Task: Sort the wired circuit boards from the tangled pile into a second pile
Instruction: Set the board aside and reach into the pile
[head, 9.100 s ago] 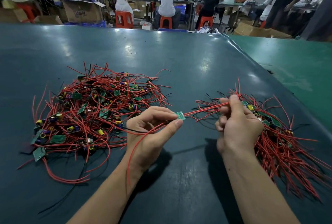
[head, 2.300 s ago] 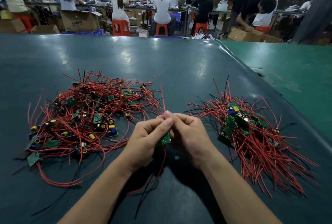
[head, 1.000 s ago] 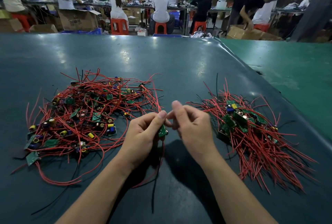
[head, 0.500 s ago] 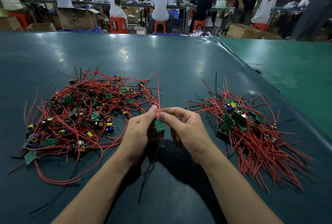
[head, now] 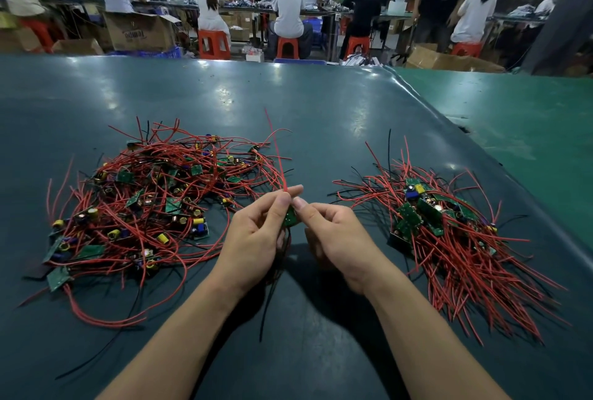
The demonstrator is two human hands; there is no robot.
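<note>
- Half a second before, the red wire (head: 278, 156) had bent left over the tangled pile (head: 154, 204); now it stood nearly straight up from my fingertips, and my two hands had closed in tighter around the board (head: 290, 217).
- My left hand (head: 256, 239) pinched the wire between thumb and forefinger just above the board, with the other fingers curled under it.
- My right hand (head: 333, 236) gripped the board's right edge, thumb tip touching the left fingertips.
- The small green board sat between both hands, its black wire (head: 272, 290) hanging down toward me past my left wrist.
- The sorted pile (head: 449, 233) lay to the right of my grip, near my right hand and well apart from the left; its wires fanned toward me and to the right.
- I judged the next move a carry to the right, with the right hand better placed, and the board's long wire would need turning to lie along that fan.
</note>
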